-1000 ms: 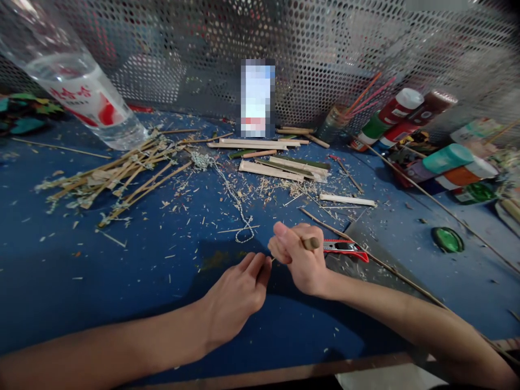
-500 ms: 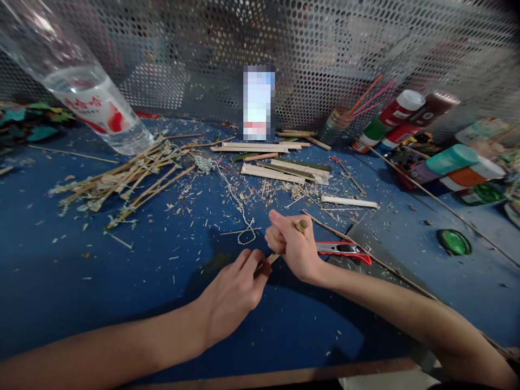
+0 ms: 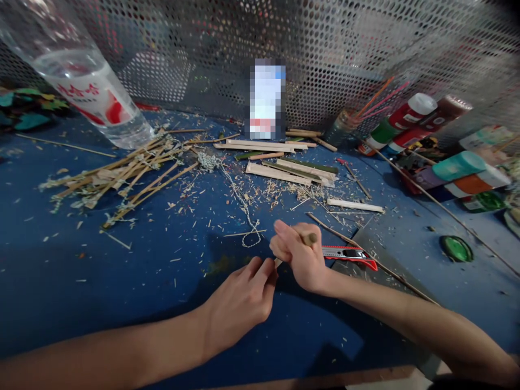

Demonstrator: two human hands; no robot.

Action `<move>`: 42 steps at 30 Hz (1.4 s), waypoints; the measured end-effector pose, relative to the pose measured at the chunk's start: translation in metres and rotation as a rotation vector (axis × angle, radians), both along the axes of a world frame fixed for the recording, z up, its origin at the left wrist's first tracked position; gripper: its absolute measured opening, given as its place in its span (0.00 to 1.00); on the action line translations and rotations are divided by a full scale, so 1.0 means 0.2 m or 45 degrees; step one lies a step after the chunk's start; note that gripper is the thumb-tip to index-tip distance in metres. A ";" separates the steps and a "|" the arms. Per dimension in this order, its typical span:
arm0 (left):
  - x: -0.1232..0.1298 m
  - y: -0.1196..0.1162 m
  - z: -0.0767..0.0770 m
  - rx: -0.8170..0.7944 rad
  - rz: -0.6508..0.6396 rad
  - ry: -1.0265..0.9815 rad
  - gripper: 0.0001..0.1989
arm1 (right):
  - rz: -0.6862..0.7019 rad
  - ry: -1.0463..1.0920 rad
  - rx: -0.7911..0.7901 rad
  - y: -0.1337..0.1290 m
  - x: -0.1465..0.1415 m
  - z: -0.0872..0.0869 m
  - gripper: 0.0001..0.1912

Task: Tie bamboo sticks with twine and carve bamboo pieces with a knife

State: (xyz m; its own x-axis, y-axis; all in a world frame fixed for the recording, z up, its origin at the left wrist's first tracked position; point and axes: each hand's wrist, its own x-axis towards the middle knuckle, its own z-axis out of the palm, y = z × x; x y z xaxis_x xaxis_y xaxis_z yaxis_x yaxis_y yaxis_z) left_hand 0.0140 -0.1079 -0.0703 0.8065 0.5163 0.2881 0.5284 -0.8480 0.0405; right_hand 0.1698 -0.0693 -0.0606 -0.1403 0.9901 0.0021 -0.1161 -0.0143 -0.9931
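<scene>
While the right hand (image 3: pixel 303 257) grips a stick (image 3: pixel 311 239) — left hand (image 3: pixel 239 303) pinching it

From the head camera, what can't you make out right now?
Head view:
- Bamboo stick: its middle is hidden inside the right hand.
- Left hand: its fingers hide whether it touches the stick.
- Upright item by the mesh: pixelated, unreadable.
- Clear plastic bottle: cut off by the top edge.

Slim tan stick (image 3: pixel 311 239), probably bamboo, slanted through the right hand (image 3: pixel 303 257), lower end at the left hand (image 3: pixel 239 295)
</scene>
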 end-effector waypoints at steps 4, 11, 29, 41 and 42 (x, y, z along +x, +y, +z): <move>-0.01 0.00 -0.01 -0.060 0.002 0.026 0.17 | 0.043 -0.028 0.042 -0.02 0.02 -0.01 0.33; -0.02 0.00 -0.01 -0.151 -0.035 0.088 0.16 | 0.174 -0.211 -0.111 0.11 -0.09 0.09 0.32; 0.00 0.00 -0.02 -0.049 -0.017 -0.085 0.09 | 0.110 0.379 -0.044 0.00 0.10 0.03 0.33; 0.00 0.00 -0.04 0.053 -0.035 -0.148 0.11 | 0.058 0.369 0.169 -0.03 0.08 0.01 0.32; 0.00 0.01 -0.04 0.054 -0.034 -0.152 0.12 | 0.040 0.363 0.175 -0.03 0.08 0.00 0.32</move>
